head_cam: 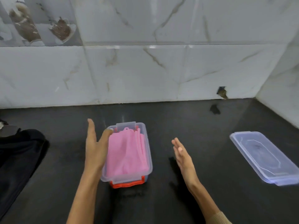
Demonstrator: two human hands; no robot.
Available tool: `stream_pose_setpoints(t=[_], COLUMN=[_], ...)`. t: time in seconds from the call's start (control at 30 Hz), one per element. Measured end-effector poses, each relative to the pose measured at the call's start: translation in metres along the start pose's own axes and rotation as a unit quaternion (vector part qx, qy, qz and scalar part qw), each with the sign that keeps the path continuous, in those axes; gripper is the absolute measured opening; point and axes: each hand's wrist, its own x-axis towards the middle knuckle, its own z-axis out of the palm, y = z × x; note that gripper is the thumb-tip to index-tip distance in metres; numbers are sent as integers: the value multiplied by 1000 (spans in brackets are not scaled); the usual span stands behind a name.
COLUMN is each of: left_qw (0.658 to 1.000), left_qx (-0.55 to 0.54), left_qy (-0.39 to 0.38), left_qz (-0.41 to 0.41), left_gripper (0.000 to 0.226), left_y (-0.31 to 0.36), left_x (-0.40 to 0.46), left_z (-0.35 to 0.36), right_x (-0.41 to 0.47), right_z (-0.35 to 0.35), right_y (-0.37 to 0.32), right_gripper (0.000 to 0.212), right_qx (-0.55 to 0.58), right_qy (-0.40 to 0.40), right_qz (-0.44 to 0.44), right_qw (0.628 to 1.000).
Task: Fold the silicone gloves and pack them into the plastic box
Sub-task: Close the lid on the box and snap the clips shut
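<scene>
A clear plastic box (148, 159) with red clips stands on the dark counter in front of me. Folded pink silicone gloves (126, 152) lie inside it and fill most of the box. My left hand (95, 147) rests against the box's left wall, fingers spread, thumb touching the left rim near the far corner. My right hand (182, 156) hovers open to the right of the box, palm facing left, apart from it and holding nothing. The box's clear lid (265, 157) lies flat on the counter far to the right.
The dark counter (202, 183) runs back to a marble-tiled wall (145, 70), with a side wall at the right corner. A dark cloth or garment (17, 156) lies at the left edge. A small dark smudge (214, 109) sits near the back wall.
</scene>
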Motion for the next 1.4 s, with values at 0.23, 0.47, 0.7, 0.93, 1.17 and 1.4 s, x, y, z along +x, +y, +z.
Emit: stream_pose_setpoints(t=[0.23, 0.47, 0.7, 0.93, 1.17, 1.4], left_qw=[965, 888, 843, 796, 796, 805], left_qx=[46, 152, 244, 355, 402, 396], left_qy=[-210, -406, -422, -432, -401, -394], left_qz=[152, 153, 228, 232, 209, 201], left_gripper=[88, 93, 103, 133, 140, 144], left_y=[-5, -60, -68, -68, -75, -80], left_x=[-85, -155, -186, -178, -177, -179], left_z=[165, 261, 312, 360, 376, 378], right_x=[-36, -89, -88, -62, -58, -55], right_z=[-100, -190, -254, -281, -288, -293], right_y=[-8, -5, -16, -15, -6, -2], right_gripper=[44, 53, 66, 88, 98, 96], right_qx=[-88, -202, -203, -305, -359, -411], right_qy=[228, 466, 539, 502, 495, 488], right_qz=[-77, -70, -25, 97, 99, 124], right_qw=[967, 859, 817, 804, 785, 760])
